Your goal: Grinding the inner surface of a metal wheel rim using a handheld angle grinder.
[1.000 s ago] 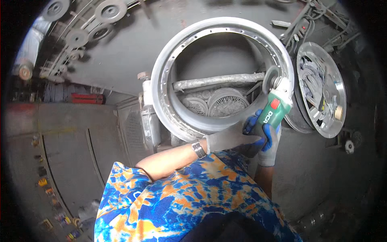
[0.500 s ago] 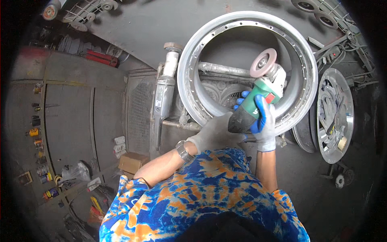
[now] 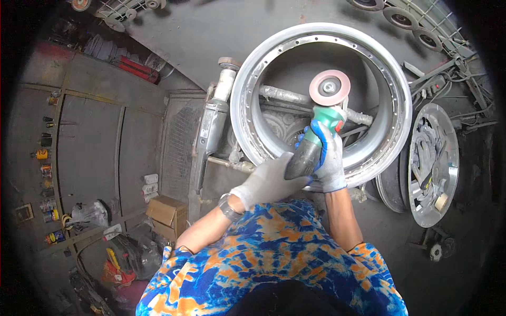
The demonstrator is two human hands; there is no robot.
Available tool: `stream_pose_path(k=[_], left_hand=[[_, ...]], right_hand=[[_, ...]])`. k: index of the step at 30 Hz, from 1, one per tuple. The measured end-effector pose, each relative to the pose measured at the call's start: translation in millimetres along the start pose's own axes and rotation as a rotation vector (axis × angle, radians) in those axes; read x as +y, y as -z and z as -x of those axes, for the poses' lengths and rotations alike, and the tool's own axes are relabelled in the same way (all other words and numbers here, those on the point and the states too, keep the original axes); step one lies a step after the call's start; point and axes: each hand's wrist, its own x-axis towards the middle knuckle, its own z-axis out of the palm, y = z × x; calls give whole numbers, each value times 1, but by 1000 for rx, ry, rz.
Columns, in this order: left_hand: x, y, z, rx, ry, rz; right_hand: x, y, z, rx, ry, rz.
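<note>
I hold a green and black angle grinder (image 3: pixel 328 115) in both gloved hands, over the near part of a silver wheel rim barrel (image 3: pixel 243 100). My right hand (image 3: pixel 332 160), in a grey glove with blue fingers, is wrapped around its body. My left hand (image 3: pixel 268 180) is closed on the black rear end, its fingers mostly hidden behind the tool. The grinder's pinkish round disc (image 3: pixel 319 94) faces up over the barrel's opening, apart from the metal. A ring of small holes runs around the barrel's inner flange.
Metal bars (image 3: pixel 284 95) of a stand show through the barrel. Left of it stands a grey power tool (image 3: pixel 211 129) with a round head. At right, a dish-shaped rim (image 3: pixel 450 174) holds gloves and a tape roll. Several discs (image 3: pixel 399 18) hang on a rack at the far right.
The grinder has turned in my hands, so its disc now faces up more fully and sits further left. Both hands have moved left with it. The view has shifted slightly.
</note>
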Motion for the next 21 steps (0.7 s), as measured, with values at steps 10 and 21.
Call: stream_pose_path(k=[10, 21], left_hand=[[-59, 57, -25, 934, -268, 436], [-136, 97, -80, 447, -378, 1072]], right_hand=[[-27, -23, -50, -59, 18, -209], [-30, -60, -87, -5, -28, -490]])
